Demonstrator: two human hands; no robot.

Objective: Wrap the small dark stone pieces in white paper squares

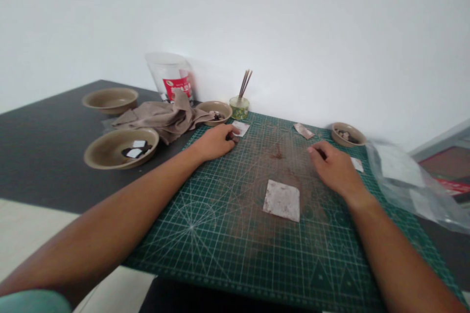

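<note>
Left hand (216, 143): lay over the far left part of the mat (220, 259), fingers bent, thumb side toward the middle.
Left grip: partly closed around or against a brown lump (235, 139); whether it was held or only touched could not be told.
Lump: sat at the left fingertips, just beside a white square (241, 128) that lay flat behind it.
Right hand (334, 168): stood over the right part of the mat, fingers curled in.
Right grip: nearly closed, with a dark hollow in the curl; whether anything was inside could not be told.
Pad (282, 200): lay flat and stained near the mat's middle, between the forearms and apart from both hands.
Brown dust (277, 154): spread across the mat, thickest beyond the pad.
Scrap (304, 131): lay creased near the mat's far edge.
Right bowl (338, 138): stood beyond the right hand, small pieces inside, a bag (407, 183) beside it.
Left side: a rag (154, 116) lay bunched on the dark table (47, 156), before a clear tub (161, 71).
Sticks (245, 83): leaned in a green cup (239, 108) by the wall.
</note>
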